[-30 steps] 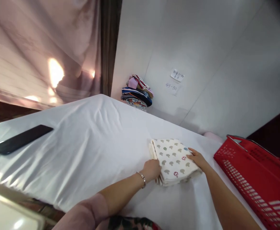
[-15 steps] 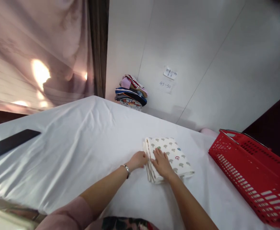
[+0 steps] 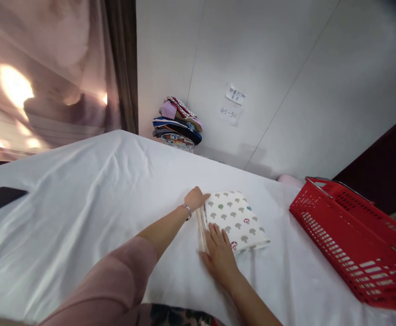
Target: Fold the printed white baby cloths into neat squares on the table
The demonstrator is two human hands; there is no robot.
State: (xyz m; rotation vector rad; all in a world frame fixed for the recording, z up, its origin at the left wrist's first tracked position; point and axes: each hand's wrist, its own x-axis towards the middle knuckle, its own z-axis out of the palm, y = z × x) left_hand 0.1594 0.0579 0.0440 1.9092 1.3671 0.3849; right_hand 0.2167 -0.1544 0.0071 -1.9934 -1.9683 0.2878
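Note:
A white cloth (image 3: 236, 215) printed with grey mushrooms and a few green, blue and red ones lies folded in layers. At its far left corner is my left hand (image 3: 195, 198), its fingers curled and the thumb over the fabric edge, gripping the cloth. My right hand (image 3: 221, 256) rests on the near left corner, fingers stretched flat over the print and thumb apart along the edge. The layered left side of the fold shows between both hands. The corner under my right palm is hidden.
A white sheet (image 3: 116, 203) covers the table. A red plastic basket (image 3: 347, 244) stands to the right, and a black flat object (image 3: 1, 199) lies at far left. Folded clothes (image 3: 177, 124) are stacked by the wall, below paper notes (image 3: 231, 104). A curtain (image 3: 55, 68) hangs left.
My left hand has moved away from me along the cloth's left edge to the far corner. My right hand has slid nearer to the close left corner. The camera view has shifted slightly.

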